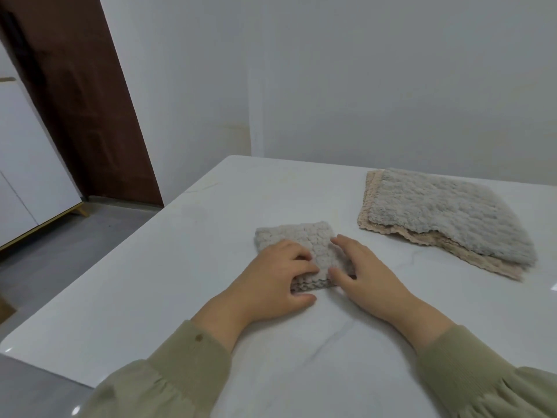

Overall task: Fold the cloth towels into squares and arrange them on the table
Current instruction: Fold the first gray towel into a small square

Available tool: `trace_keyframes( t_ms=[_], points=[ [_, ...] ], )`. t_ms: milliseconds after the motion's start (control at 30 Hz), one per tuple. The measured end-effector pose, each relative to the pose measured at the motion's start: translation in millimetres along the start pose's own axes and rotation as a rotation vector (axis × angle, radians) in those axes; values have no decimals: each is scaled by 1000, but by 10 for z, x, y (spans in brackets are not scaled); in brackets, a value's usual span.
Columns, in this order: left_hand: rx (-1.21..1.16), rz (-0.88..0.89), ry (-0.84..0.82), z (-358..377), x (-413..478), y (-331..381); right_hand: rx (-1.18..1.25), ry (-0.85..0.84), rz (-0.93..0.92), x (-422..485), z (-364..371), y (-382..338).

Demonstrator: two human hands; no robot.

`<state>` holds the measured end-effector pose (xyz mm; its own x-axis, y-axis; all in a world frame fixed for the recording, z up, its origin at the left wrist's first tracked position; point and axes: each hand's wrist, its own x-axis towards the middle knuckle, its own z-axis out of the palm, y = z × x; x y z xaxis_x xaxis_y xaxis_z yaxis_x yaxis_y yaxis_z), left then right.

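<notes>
One nubby grey towel (301,236) lies folded, thick and squarish.

Folded towel (294,238) on table (180,267), towel stack (437,212) right, behind

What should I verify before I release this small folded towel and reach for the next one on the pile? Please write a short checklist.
1. The folded towel lies flat on the table: ok.
2. Its shape is square: cannot tell, because the hands cover its near part.
3. Both hands hold it down, the left hand with curled fingers and the right hand at its right edge: ok.
4. The next piece is reachable, as the grey towel lies on top of the pile, unfolded: ok.
5. The pile is aligned: not ok, because the beige towel sticks out beneath.
</notes>
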<state>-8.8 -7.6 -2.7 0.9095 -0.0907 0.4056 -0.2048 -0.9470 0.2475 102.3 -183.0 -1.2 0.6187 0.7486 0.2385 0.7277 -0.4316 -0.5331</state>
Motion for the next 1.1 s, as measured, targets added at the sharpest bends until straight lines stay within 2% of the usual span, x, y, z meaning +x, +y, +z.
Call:
trace_keyframes(
  t_ms=[67, 133, 333, 533, 733, 900, 1100],
  points=[
    [33, 14, -10, 21, -4, -51, -87, -62, -49, -39, 22, 17],
    [32, -14, 33, 21, 8, -142, -113, -56, -48, -22, 46, 3],
    [-10, -243, 89, -20, 58, -466, -189, 38, -13, 213, 189, -120],
    [90, -582, 195, -171, -4, -963, -207, -14, -63, 568, 437, -320],
    [34, -811, 236, -309, -35, -1201, -173, -60, -44, 1014, 769, -584],
    [212, -1003, 96, -347, -36, -1230, -180, -70, -55, 1354, 965, -751],
    [299, -1154, 40, -389, -25, -1242, -167, -117, -116, 1496, 1080, -794]
  ],
)
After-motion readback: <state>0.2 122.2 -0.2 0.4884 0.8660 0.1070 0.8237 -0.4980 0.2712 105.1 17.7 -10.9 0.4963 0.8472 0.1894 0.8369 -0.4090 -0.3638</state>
